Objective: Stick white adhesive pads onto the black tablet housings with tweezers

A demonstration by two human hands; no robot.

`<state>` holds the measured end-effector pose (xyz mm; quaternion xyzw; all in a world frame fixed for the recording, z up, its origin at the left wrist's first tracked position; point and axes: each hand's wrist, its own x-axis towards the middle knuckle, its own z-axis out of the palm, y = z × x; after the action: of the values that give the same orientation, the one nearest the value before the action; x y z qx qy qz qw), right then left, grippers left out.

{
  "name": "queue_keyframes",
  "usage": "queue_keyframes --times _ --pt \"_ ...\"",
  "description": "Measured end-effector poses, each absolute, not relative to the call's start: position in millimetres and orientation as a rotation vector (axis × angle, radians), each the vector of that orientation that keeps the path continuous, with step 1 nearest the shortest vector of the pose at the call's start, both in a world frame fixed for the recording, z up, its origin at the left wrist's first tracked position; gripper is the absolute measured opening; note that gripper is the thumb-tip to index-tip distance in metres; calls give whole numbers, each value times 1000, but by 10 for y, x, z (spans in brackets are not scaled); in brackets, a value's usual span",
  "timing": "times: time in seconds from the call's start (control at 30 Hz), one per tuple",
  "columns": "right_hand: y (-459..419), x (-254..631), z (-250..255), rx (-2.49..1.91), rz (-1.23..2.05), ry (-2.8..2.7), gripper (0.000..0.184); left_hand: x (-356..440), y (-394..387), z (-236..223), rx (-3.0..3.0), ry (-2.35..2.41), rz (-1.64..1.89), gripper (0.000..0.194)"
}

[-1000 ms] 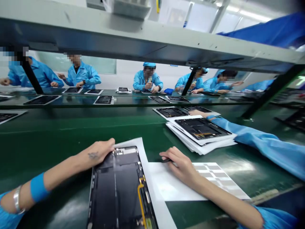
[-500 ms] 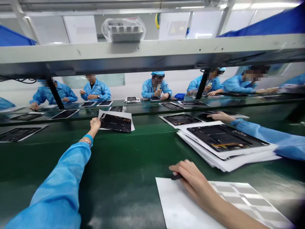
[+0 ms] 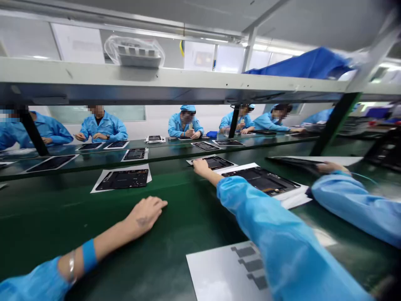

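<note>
My left hand [image 3: 144,215] holds nothing, fingers stretched to the right, low over the green work surface [image 3: 163,242]. Beyond it a black opened tablet [image 3: 125,179] lies on white paper. My right hand [image 3: 202,167] reaches far forward, its fingers curled at the left end of another opened tablet [image 3: 219,162] on paper; the fingertips are partly hidden. Under my right forearm, partly covered, is a stack of papers with an opened tablet [image 3: 266,179] on top. Close to me lies a white sheet with grey stickers [image 3: 216,271], half hidden by my sleeve.
At the right a co-worker's hand [image 3: 333,167] holds a tilted dark tablet [image 3: 297,164] near white paper. Several people in blue sit across the line. A shelf [image 3: 188,85] on dark posts [image 3: 335,123] spans overhead. More tablets [image 3: 52,163] lie along the far strip.
My left hand has let go of its tablet and drawn back. My right hand has moved from the sticker sheet to the far tablet. The view has swung right. The co-worker's tablet is now tilted up.
</note>
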<state>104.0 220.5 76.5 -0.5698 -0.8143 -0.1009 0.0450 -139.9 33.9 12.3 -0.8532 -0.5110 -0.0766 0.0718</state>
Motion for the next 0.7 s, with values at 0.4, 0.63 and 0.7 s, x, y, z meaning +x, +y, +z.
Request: queue_keyframes --times 0.4,0.63,0.7 --pt "2444 1038 514 -1848 -250 -2519 36 -1384 293 -66 -2656 -1344 -422 36" --pt "1297 825 768 -1224 -167 -2775 16 -1387 442 362 -2189 -1222 -294 42" --pt "840 882 824 -1044 -129 -2826 12 -1358 363 538 -2240 -1180 -245 33"
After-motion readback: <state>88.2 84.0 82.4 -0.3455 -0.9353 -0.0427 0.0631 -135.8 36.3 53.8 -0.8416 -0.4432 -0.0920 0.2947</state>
